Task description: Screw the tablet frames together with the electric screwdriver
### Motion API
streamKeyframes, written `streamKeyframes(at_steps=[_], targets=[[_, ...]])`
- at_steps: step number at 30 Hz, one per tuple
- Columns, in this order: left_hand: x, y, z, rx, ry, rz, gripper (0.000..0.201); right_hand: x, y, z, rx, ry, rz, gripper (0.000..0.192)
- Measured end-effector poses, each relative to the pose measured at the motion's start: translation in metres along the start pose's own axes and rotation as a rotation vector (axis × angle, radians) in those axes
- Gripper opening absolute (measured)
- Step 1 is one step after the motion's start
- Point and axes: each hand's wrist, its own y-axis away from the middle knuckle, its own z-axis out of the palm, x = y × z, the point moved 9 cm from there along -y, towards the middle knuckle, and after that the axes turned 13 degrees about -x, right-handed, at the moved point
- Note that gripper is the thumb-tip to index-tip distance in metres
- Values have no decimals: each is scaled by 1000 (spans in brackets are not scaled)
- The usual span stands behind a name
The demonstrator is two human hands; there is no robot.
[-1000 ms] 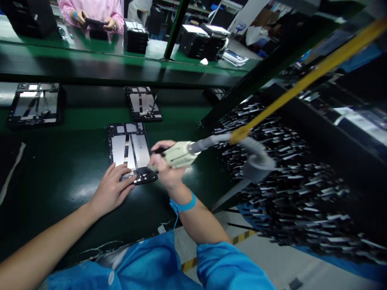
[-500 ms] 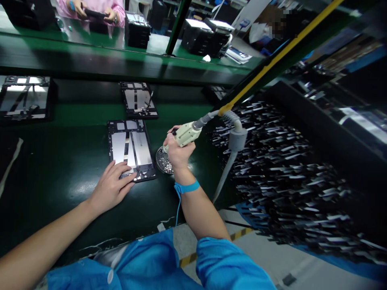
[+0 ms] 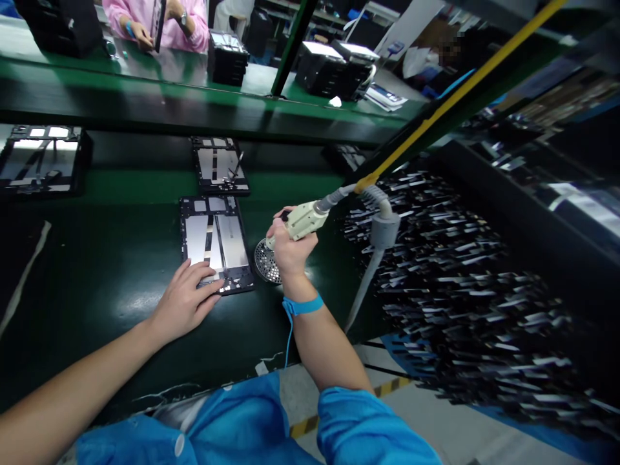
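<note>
An opened tablet [image 3: 234, 236] with silver plates, a black frame and a flat cable lies face down on the dark green bench. My left hand [image 3: 186, 300] rests on its lower left part, fingers stretched out and lightly spread. To the right of the tablet, my right hand [image 3: 293, 248] is wrapped around a pale powered screwdriver [image 3: 306, 219] with a grey hose-like cable at its rear. The tool's front end points down at a round metal dish [image 3: 265, 261] full of holes; its tip is hidden by my hand.
More opened tablets lie behind [image 3: 206, 161] and at the far left [image 3: 43, 161]. A large heap of dark and silver strips [image 3: 465, 290] fills the right side. A yellow-edged post [image 3: 450, 84] slants above it. Across the bench, a co-worker's hands hold a device [image 3: 157, 24].
The whole view has shifted slightly. My hands keep their places at the tablet and the dish. Across the bench, the co-worker has tipped the device from flat to upright.
</note>
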Motion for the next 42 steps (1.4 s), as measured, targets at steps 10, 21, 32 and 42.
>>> streamKeyframes(at_steps=[10,21,32,42], targets=[[-4,0,2,-13,38,-26,40,-50,60,65,-341,-218,-1,24],[-3,-3,3,-54,74,-29,38,-45,79,91,-466,-263,59,24],[-5,0,6,-21,47,-19,33,-31,89,94,-541,-198,49,28],[0,4,-5,51,-16,-71,27,-51,76,90,-557,-213,-56,24]])
